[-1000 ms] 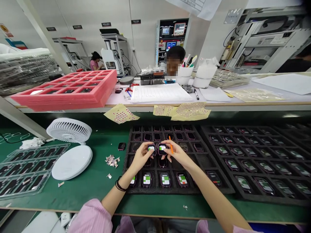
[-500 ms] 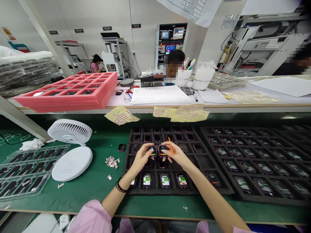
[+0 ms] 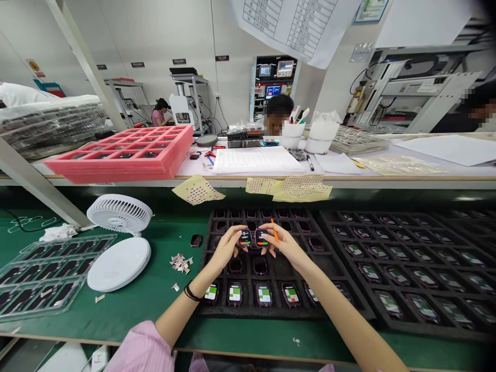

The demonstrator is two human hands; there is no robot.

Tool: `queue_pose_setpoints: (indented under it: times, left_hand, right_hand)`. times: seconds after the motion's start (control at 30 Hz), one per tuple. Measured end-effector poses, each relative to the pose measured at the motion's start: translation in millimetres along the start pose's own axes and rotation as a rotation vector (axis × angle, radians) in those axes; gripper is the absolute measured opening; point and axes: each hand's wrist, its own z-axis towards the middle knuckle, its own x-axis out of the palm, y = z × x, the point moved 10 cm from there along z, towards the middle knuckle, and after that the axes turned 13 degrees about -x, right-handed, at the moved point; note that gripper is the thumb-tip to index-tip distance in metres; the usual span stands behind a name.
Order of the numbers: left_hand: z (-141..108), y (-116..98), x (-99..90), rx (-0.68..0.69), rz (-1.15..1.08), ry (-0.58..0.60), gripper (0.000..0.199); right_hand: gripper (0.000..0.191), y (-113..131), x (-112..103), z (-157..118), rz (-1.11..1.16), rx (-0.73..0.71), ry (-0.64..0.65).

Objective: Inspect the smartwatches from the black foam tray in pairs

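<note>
My left hand (image 3: 228,246) holds a small watch (image 3: 245,237) with a lit screen, pinched between thumb and fingers. Close beside it, my right hand (image 3: 284,244) grips a second lit watch (image 3: 261,237). An orange stick (image 3: 275,230) also rests in my right hand, pointing up between the fingers. Both hands are above a black foam tray (image 3: 267,311) whose pockets hold many watches. In its front row, several screens show green and white blocks, one with some red (image 3: 291,295).
Another black tray (image 3: 377,319) of watches lies to the right. On the left are a white fan (image 3: 119,263), clear plastic trays (image 3: 36,311), small scraps (image 3: 181,263) and a lone watch (image 3: 196,241). A pink foam tray (image 3: 120,168) sits on the shelf. People are in the background.
The view has tilted up slightly, so the scene sits lower. My thumbs have shifted off the two watch screens, leaving more of them visible. Both watches stay held.
</note>
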Motion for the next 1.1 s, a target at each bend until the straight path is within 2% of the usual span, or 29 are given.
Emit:
queue_pose_setpoints:
  times: [0.2, 0.3, 0.5, 0.67, 0.87, 1.1]
  left_hand:
    - [-1, -70, 2.4, 0.085, 0.030, 0.036, 0.036]
    - [-5, -87, 2.5, 0.107, 0.000, 0.046, 0.037]
    - [-5, -83, 2.3, 0.085, -0.025, 0.072, 0.040]
    - [-2, -85, 3.4, 0.131, -0.010, 0.076, 0.049]
    - [-7, -90, 7.8, 0.140, 0.015, 0.071, 0.044]
    - [-6, -89, 6.3, 0.120, 0.023, 0.057, 0.038]
  right_hand:
    - [0.038, 46, 4, 26, -0.016, -0.040, -0.002]
    - [0.035, 59, 1, 32, 0.005, -0.058, -0.037]
    - [0.032, 59, -10, 30, 0.011, -0.049, -0.081]
    - [0.033, 61, -11, 29, 0.010, -0.058, -0.071]
    - [0.032, 61, -10, 30, -0.019, -0.059, -0.069]
    - [0.035, 59, -4, 29, -0.008, -0.049, 0.024]
